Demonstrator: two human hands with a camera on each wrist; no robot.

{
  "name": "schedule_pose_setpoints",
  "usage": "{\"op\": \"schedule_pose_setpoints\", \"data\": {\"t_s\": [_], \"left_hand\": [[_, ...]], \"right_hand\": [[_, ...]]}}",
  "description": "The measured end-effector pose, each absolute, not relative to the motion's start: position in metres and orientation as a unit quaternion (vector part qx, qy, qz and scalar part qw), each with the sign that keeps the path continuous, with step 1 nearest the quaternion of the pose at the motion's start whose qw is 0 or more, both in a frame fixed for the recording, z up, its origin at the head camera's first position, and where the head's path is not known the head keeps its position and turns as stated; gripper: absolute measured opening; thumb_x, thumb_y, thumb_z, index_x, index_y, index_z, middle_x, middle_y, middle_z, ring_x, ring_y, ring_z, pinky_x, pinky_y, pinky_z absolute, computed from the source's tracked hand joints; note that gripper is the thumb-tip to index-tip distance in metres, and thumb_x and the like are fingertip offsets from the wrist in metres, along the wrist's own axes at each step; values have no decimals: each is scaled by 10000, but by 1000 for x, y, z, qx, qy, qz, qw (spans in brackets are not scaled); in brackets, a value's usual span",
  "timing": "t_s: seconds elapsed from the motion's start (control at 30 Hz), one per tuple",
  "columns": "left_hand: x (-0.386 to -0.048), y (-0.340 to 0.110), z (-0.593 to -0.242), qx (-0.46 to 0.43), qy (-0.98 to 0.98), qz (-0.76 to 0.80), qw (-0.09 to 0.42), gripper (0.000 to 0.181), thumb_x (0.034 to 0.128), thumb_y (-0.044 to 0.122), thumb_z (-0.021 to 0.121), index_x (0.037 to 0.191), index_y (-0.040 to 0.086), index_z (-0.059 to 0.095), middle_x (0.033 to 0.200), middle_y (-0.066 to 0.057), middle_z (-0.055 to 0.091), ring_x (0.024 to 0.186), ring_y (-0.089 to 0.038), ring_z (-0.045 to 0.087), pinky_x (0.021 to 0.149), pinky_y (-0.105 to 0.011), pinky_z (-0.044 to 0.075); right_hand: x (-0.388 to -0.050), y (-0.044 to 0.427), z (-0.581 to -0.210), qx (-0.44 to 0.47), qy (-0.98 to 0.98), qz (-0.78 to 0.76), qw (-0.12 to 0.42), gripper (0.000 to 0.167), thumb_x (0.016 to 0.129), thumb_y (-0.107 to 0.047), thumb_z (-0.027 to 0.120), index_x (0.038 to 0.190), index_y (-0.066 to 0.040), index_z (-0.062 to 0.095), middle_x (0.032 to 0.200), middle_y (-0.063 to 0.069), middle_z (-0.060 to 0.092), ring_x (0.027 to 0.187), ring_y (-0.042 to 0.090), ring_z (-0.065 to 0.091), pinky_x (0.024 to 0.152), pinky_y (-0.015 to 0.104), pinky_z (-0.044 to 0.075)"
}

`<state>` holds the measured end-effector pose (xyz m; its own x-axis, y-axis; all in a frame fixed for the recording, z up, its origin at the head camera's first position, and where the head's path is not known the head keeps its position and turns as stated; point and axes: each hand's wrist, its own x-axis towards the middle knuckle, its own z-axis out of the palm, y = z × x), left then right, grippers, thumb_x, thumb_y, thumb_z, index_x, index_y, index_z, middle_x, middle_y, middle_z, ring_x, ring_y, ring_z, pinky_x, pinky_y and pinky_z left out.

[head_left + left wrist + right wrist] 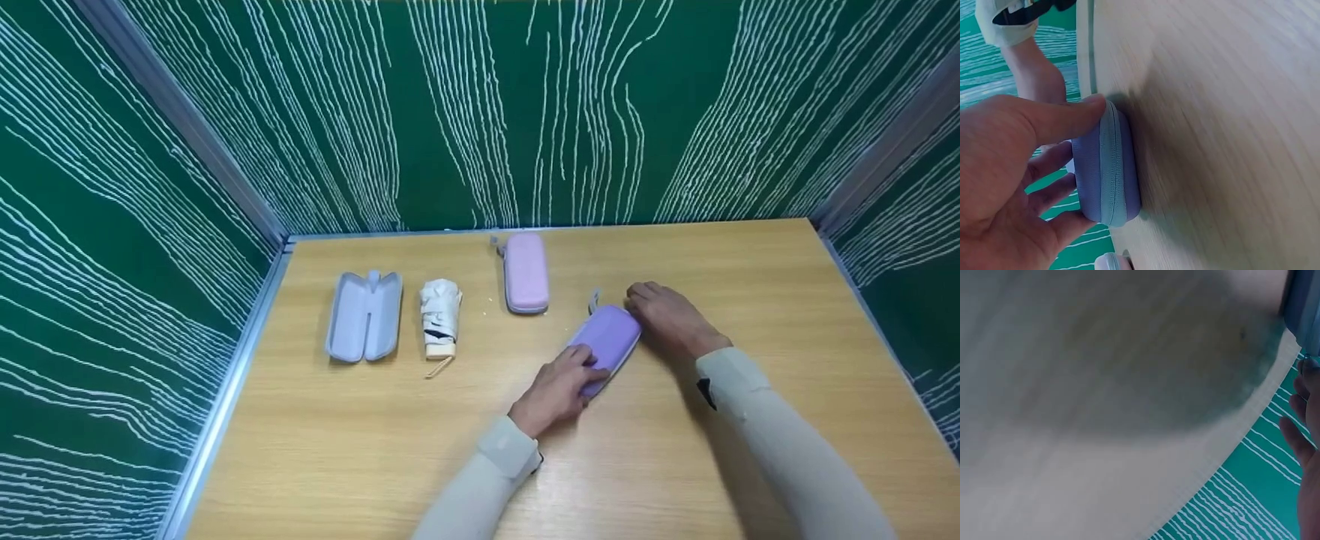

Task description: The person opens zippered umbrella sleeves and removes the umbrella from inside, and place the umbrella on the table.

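Observation:
A closed purple case (609,334) lies slanted on the table, its pale zipper band (1111,169) running along the side. My left hand (555,386) grips its near end, thumb on one side and fingers on the other, as the left wrist view shows (1010,169). At the far right corner, my right hand (675,319) pinches the edge by the zipper. The right wrist view has this hand (1309,422) at its right border, fingertips at the case (1306,312); the zipper pull itself is too small to make out.
A pink case (527,271) lies behind the purple one. To the left are a folded white umbrella (440,311) and an open grey-blue case (365,319). Green walls with white lines enclose the wooden table (360,457) at the back and sides.

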<state>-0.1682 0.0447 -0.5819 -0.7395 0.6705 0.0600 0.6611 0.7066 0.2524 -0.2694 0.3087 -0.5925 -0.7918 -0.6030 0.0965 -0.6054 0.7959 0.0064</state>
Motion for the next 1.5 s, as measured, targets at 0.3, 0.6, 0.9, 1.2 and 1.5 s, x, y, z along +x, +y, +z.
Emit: {"op": "schedule_pose_setpoints", "data": {"t_s": [0.3, 0.6, 0.9, 1.2, 1.5], "left_hand": [[-167, 45, -585, 366, 923, 117, 0, 481, 920, 214, 832, 1385, 261, 720, 1316, 32, 596, 1219, -123, 543, 900, -250, 548], [-165, 46, -586, 363, 923, 125, -15, 485, 927, 180, 814, 1395, 258, 713, 1308, 23, 597, 1200, -129, 561, 939, -244, 539], [-163, 45, -587, 357, 924, 133, -23, 488, 916, 162, 816, 1384, 262, 721, 1284, 21, 603, 1174, -134, 567, 861, -264, 553], [-161, 49, -588, 344, 929, 131, -26, 503, 883, 167, 848, 1362, 270, 730, 1272, 32, 599, 1195, -133, 565, 792, -260, 559], [-161, 53, -590, 342, 930, 124, -45, 478, 885, 195, 854, 1341, 267, 734, 1244, 25, 596, 1198, -142, 562, 783, -251, 562]], "right_hand": [[-250, 313, -602, 286, -954, -9, 86, 372, 893, 138, 740, 1246, 39, 677, 1304, 213, 617, 1229, 394, 597, 1076, 579, 502], [-237, 312, -605, 280, -953, -19, 113, 356, 892, 158, 721, 1231, 66, 660, 1245, 216, 618, 1155, 386, 611, 1031, 567, 532], [-229, 311, -607, 292, -945, -27, 148, 286, 902, 152, 705, 1172, 64, 673, 1123, 200, 644, 1055, 365, 638, 968, 529, 559], [-225, 308, -612, 313, -929, -33, 194, 220, 874, 149, 679, 1075, 60, 665, 1017, 184, 634, 940, 352, 642, 837, 492, 579], [-220, 304, -612, 316, -923, -7, 218, 195, 847, 139, 698, 1021, 52, 686, 952, 171, 655, 879, 349, 647, 773, 484, 586]]}}
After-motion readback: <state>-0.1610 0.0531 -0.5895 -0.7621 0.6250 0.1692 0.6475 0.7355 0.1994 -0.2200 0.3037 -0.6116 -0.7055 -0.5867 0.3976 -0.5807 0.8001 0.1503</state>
